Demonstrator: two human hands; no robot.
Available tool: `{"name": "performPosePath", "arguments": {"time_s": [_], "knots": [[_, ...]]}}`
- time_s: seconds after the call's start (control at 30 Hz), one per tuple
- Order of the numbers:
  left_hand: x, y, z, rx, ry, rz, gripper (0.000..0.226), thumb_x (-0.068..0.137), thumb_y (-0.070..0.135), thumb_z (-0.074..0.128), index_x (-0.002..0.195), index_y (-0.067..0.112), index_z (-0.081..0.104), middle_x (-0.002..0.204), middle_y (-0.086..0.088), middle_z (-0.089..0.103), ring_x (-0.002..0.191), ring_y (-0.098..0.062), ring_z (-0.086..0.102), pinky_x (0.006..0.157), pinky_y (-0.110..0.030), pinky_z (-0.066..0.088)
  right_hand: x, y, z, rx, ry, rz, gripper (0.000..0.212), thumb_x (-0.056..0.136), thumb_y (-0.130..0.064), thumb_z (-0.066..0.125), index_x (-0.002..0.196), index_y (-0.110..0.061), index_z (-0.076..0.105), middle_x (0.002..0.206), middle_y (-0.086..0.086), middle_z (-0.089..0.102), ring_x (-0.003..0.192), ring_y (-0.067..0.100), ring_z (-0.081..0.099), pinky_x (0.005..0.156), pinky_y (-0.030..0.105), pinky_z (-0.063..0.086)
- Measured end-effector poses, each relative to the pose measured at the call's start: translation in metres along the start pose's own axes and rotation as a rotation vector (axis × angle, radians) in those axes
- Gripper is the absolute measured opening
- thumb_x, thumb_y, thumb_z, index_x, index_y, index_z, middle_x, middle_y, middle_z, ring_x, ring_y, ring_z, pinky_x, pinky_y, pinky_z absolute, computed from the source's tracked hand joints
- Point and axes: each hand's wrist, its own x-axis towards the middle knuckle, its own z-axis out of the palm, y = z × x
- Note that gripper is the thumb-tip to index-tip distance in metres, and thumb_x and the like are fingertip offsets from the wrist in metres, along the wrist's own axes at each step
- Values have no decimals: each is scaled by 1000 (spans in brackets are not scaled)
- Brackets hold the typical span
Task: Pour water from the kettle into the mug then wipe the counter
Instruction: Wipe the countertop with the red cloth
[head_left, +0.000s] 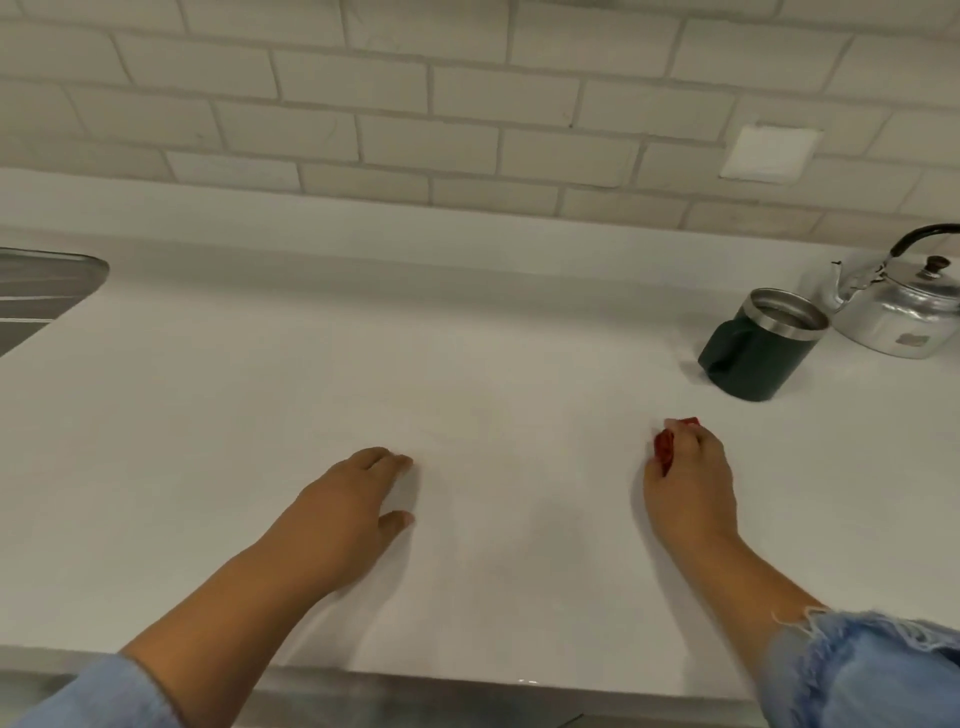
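A silver kettle (901, 306) with a black handle stands at the far right of the white counter (363, 364). Just left of it stands a dark green mug (758, 348) with a steel rim, upright, its handle facing left. My right hand (688, 483) presses down on the counter in front of the mug, fingers closed around a small red cloth (665, 449) that peeks out on its left side. My left hand (353, 509) rests flat on the counter near the middle, fingers apart, holding nothing.
A steel sink (41, 291) is cut into the counter at the far left. A tiled wall (415, 104) with a white outlet cover (769, 153) runs along the back. The counter's front edge (415, 680) lies close to me.
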Motion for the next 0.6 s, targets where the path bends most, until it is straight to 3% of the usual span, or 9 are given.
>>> {"name": "performPosePath", "arguments": {"time_s": [0.17,0.23,0.3,0.37,0.43,0.5,0.6], "knots": [[1,-10,-8,-135,154,-30,46,95,28,47,141,26,39,145,6,43,127,-15,48,102,-23,35,-53,-89,56,184,-114,-227,37,89,-8,49,125,-5,56,136,11,50,125,24,46,103,14,24],[5,-7,-7,-171,187,3,45,95,28,46,140,24,41,145,5,44,129,-14,46,103,-20,31,-70,-119,73,194,-224,-342,46,91,-15,50,137,-12,46,148,6,37,133,20,36,112,20,20],[10,2,-2,-201,194,50,48,96,32,44,143,23,37,150,3,37,136,-13,37,107,-18,23,-77,-132,75,323,-314,-313,54,93,-28,51,145,-22,34,156,-2,22,141,16,24,117,28,17],[20,18,7,-200,144,127,55,96,43,39,147,29,26,159,3,19,147,-17,13,114,-23,12,-70,-124,63,464,-250,-226,57,92,-39,52,145,-30,31,157,-5,18,142,12,20,117,32,17],[32,37,20,-70,47,242,58,92,57,32,147,39,21,162,3,7,149,-26,-4,121,-38,6,-57,-101,46,445,-107,-161,54,92,-40,51,142,-32,33,155,-4,23,140,14,24,116,39,23],[44,51,31,92,-38,343,57,90,61,32,143,42,29,161,1,12,148,-34,-5,121,-48,8,-47,-73,32,338,-34,-83,49,93,-36,51,140,-28,37,152,1,30,139,18,30,114,44,28],[62,42,28,139,10,378,48,91,49,40,137,37,44,152,-2,33,144,-35,16,119,-47,17,-39,-43,24,167,-58,-25,44,94,-31,52,136,-20,45,148,6,38,136,23,35,114,44,28]]}}
